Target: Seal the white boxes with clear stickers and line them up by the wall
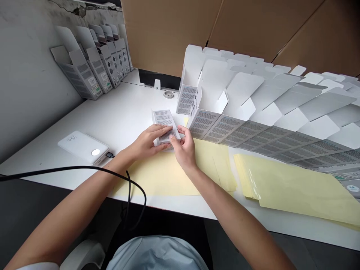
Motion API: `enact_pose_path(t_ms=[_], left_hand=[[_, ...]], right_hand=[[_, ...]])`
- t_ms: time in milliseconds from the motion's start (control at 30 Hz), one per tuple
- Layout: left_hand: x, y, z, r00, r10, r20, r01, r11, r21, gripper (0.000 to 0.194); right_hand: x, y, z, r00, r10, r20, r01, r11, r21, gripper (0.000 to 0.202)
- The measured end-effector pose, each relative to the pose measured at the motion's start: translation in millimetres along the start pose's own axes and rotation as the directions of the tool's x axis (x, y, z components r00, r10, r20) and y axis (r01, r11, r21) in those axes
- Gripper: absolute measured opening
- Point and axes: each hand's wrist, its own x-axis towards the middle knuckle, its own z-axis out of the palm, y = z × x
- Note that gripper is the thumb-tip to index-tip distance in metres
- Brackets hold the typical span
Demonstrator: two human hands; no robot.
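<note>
A small printed box [165, 119] lies on the table between my hands, over the edge of yellow sheets [165, 176]. My left hand [150, 140] rests on its left side and top, fingers spread across the printed face. My right hand [185, 146] holds the box's lower right edge, thumb on top and fingers curled behind. Just to the right stands a long row of open-topped printed boxes [230, 131], their flaps raised.
More open boxes [84, 77] lean at the back left wall. A white power bank [83, 147] with a black cable [112, 173] lies left. Yellow sheets are stacked [298, 187] at right. A tape roll [168, 94] and large cardboard [168, 33] are behind.
</note>
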Motion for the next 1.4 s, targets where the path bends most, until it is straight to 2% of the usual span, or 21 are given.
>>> enact_pose_path(t_ms=[100,267,467,667,733,833,900,1000,1200,1400], left_hand=[[0.0,-0.5,0.7,1.0,-0.001,-0.016,0.002,1.0,0.006,0.056],[-0.2,-0.6,0.6,1.0,0.002,-0.008,-0.002,1.0,0.03,0.053],[-1.8,-2.9,0.0,0.999,-0.035,0.021,0.035,0.999,-0.002,0.061],[-1.8,-2.0,-1.6,0.998,-0.052,0.041,0.052,0.998,-0.018,0.061],[-2.3,-1.3,-1.8,0.997,-0.064,0.051,0.065,0.998,-0.011,0.063],[-4.1,-1.6,-1.7,0.996,-0.063,0.069,0.062,0.998,0.014,0.076],[-5.3,-2.7,-1.4,0.995,-0.057,0.084,0.054,0.998,0.037,0.082],[-6.2,-4.9,-0.7,0.995,-0.043,0.09,0.038,0.998,0.052,0.08],[-4.5,-5.8,0.3,0.997,-0.014,0.072,0.013,1.0,0.022,0.074],[-5.6,-6.7,1.5,0.999,-0.003,0.044,0.001,0.999,0.033,0.076]], right_hand=[[-3.3,-2.4,5.1,0.997,-0.065,-0.03,0.064,0.996,-0.054,0.04],[-5.5,-5.9,10.1,0.994,-0.099,-0.055,0.091,0.987,-0.136,0.055],[-0.8,3.7,-1.9,0.994,-0.093,0.06,0.097,0.993,-0.067,0.049],[1.4,5.2,-13.6,0.976,-0.171,0.133,0.187,0.976,-0.113,0.036],[2.2,4.0,-16.4,0.982,-0.144,0.126,0.16,0.979,-0.126,0.035],[3.9,2.5,-21.0,0.993,-0.016,0.116,0.03,0.993,-0.116,0.048],[5.0,1.2,-24.2,0.986,0.042,0.161,-0.026,0.995,-0.098,0.055],[5.7,-1.6,-26.6,0.967,0.051,0.25,-0.032,0.996,-0.079,0.048],[5.6,2.6,-22.2,0.973,-0.066,0.221,0.104,0.98,-0.168,0.047],[4.2,10.6,-23.5,0.945,-0.195,0.263,0.257,0.939,-0.229,0.046]])
